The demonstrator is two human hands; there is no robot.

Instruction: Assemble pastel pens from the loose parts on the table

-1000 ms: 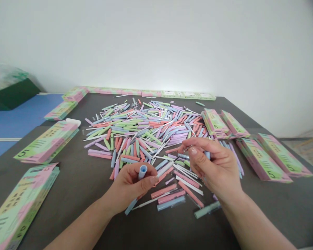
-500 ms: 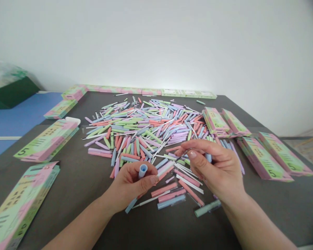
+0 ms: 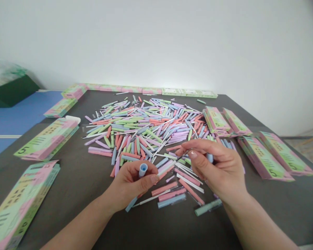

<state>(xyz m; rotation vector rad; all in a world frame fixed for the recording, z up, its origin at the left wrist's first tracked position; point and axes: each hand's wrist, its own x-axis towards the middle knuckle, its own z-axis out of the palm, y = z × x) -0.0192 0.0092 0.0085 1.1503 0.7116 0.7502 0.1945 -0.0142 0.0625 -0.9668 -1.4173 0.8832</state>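
At the near edge of the loose pile of pastel plastic tubes and white sticks (image 3: pixel 148 130), the left hand (image 3: pixel 131 185) curls around a pale-blue hollow plastic tube (image 3: pixel 143 169), its open round mouth tilted upward. Just to the right, also over the pile's near edge, the right hand (image 3: pixel 216 170) narrows thumb and forefinger on a thin, dark, twisted strand (image 3: pixel 184 155); where that strand's lower end sits, among the sticks behind it, I cannot tell. A light-blue plastic piece (image 3: pixel 210 158) shows beside the right fingers; whether it is gripped is unclear.

For good handling, the left hold should be firm but not squeezing, with the mouth clear of the thumb. The strand looks easily bent, so a light pinch, pulled or guided along its own line, seems best. Working slightly above the pile would keep loose sticks from snagging, and both wrists could rest on the dark tabletop (image 3: pixel 151 232) in front of it.
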